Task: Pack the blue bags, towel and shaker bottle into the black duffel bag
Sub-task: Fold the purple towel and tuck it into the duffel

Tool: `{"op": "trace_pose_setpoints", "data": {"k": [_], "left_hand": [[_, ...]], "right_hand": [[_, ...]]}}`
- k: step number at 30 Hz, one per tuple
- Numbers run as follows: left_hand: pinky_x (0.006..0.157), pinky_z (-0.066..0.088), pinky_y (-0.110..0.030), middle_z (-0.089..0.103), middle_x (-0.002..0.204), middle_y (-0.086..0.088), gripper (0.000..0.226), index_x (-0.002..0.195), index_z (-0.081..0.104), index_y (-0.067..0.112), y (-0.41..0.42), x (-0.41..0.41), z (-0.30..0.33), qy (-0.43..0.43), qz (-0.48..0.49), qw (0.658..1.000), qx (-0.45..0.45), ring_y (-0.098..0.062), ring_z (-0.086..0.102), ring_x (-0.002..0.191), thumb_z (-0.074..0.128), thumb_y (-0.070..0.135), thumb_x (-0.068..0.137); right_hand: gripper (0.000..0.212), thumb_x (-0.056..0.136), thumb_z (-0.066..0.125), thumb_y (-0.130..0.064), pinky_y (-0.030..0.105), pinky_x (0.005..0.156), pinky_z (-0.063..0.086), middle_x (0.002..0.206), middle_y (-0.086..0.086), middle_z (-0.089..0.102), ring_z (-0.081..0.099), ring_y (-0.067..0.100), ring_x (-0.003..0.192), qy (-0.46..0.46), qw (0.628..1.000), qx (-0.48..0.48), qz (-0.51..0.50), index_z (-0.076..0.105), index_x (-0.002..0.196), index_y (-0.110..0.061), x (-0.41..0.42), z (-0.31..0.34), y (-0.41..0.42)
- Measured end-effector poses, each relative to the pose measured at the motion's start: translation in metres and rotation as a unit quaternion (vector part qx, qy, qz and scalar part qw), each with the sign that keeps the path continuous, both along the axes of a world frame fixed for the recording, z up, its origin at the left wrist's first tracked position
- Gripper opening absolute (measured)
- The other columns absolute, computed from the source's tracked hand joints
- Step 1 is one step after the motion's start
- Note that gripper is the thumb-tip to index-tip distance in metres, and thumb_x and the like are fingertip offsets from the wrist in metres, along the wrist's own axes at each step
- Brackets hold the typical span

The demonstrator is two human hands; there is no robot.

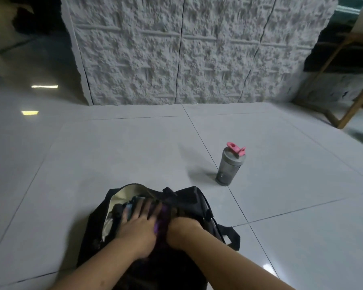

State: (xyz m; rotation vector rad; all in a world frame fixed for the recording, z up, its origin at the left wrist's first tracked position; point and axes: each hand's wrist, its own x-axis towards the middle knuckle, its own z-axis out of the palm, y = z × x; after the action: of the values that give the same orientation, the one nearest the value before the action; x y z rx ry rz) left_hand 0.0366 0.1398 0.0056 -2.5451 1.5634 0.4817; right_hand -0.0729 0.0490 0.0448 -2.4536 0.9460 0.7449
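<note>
1. Black fabric: the duffel bag point(189, 204) sits open on the tiled floor point(281, 237) right below the person, so both hands can push straight down into it.
2. The left hand point(137, 225) lies flat, fingers spread wide, pressing on something blue point(130, 208), likely to make room.
3. The right hand point(181, 231) is curled, knuckles up, tucking purple cloth point(160, 221), probably the towel.
4. The shaker bottle point(228, 166) stands upright on the floor, well apart, not yet packed.
</note>
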Motion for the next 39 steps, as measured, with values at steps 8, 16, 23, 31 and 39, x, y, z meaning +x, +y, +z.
{"op": "trace_pose_setpoints", "data": {"k": [8,16,23,31,39], "left_hand": [[0.112,-0.029,-0.052,-0.024,0.169,0.005,0.079,0.157,-0.022,0.042,0.003,0.014,-0.023,-0.003,-0.031,0.999,-0.010,-0.022,-0.029,0.154,0.005,0.064,0.085],[0.107,-0.034,-0.053,-0.037,0.164,0.003,0.096,0.149,-0.037,0.042,0.006,0.014,-0.022,-0.001,-0.026,1.000,-0.009,-0.025,-0.037,0.149,0.039,0.028,0.093],[0.078,0.055,-0.073,0.067,0.134,-0.012,0.074,0.138,0.050,0.018,0.004,0.019,-0.026,0.005,-0.035,0.999,-0.032,-0.040,0.061,0.123,0.043,0.056,0.075],[0.100,0.036,-0.060,0.066,0.125,-0.015,0.052,0.131,0.052,0.017,0.008,0.011,-0.048,-0.113,-0.065,0.982,-0.140,-0.036,0.046,0.121,0.035,0.035,0.086],[0.120,0.008,-0.064,0.038,0.163,-0.003,0.077,0.155,0.040,0.029,-0.010,-0.004,0.006,-0.036,-0.013,0.999,-0.001,-0.033,0.027,0.153,0.027,0.067,0.090]], "right_hand": [[0.043,0.106,0.046,-0.013,0.043,0.119,0.032,0.156,0.023,0.045,0.043,0.038,0.143,0.041,0.999,0.028,0.008,0.050,0.147,0.001,0.012,-0.021,-0.005],[0.051,0.102,0.050,-0.018,0.052,0.116,0.039,0.155,0.020,0.046,0.045,0.039,0.142,-0.003,0.999,0.014,0.030,0.043,0.152,-0.007,0.012,-0.004,-0.004],[0.024,0.094,0.049,-0.025,0.034,0.070,0.046,0.099,0.016,0.069,0.058,0.036,0.081,-0.167,0.986,-0.001,-0.008,0.066,0.100,-0.010,0.005,0.045,-0.013],[0.038,0.099,0.057,-0.036,0.026,0.058,0.046,0.066,0.005,0.063,0.058,0.019,0.059,-0.273,0.952,0.064,-0.126,0.063,0.072,-0.010,-0.026,0.090,-0.057],[0.020,0.095,0.058,-0.027,0.034,0.080,0.057,0.103,0.000,0.073,0.070,0.023,0.092,-0.319,0.913,-0.115,-0.226,0.073,0.105,-0.020,-0.034,0.059,-0.145]]}}
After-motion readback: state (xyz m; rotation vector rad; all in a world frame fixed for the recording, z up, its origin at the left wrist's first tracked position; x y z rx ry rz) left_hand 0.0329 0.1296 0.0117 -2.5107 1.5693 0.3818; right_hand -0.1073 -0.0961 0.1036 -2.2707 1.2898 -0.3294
